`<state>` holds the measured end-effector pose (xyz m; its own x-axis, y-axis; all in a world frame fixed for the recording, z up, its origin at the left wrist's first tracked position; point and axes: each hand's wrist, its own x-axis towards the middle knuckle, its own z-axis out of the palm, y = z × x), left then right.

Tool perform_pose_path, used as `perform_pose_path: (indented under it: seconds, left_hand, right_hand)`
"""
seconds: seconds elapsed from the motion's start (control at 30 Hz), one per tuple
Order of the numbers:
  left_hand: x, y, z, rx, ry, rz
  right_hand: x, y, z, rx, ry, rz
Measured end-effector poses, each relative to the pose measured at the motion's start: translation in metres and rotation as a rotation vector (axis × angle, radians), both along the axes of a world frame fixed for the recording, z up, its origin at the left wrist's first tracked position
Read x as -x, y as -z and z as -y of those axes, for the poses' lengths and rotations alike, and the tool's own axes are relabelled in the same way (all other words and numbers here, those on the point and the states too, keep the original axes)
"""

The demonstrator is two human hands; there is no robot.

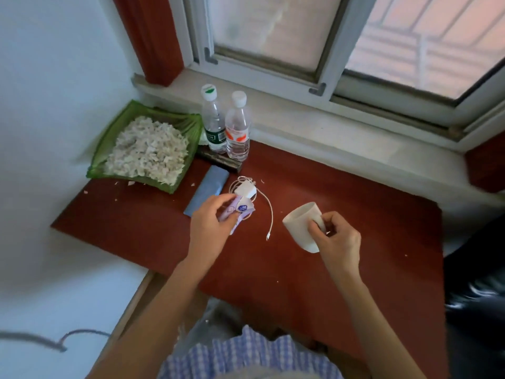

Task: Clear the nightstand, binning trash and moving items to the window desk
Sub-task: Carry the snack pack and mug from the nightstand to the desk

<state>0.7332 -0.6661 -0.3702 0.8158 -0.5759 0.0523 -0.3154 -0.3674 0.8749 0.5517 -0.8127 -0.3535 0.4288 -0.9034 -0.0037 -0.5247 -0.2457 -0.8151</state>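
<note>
Two capped water bottles [226, 127] stand at the back of the red-brown desk [355, 214], beside one green tray [103, 149] heaped with pale flakes. One white mug [302, 222], tilted, is gripped by the right hand [337, 239]. Left hand [210, 222] pinches a lilac wrapper [240, 210] over a white charger [246, 190].

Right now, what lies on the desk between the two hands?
In the head view, the white charger cable lies between the left hand and the right hand; the rest is bare red desk.
</note>
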Motion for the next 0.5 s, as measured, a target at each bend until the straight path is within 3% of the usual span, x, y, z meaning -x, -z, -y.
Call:
perform_pose_path:
  seconds: [0.3, 0.5]
  left_hand:
    - [-0.065, 0.016, 0.068, -0.027, 0.241, -0.129]
    - [-0.068, 0.037, 0.129, -0.004, 0.204, -0.279]
  right_hand:
    - [-0.032, -0.002, 0.000, -0.067, 0.267, -0.013]
    - [-0.025, 0.003, 0.006, -0.092, 0.367, -0.054]
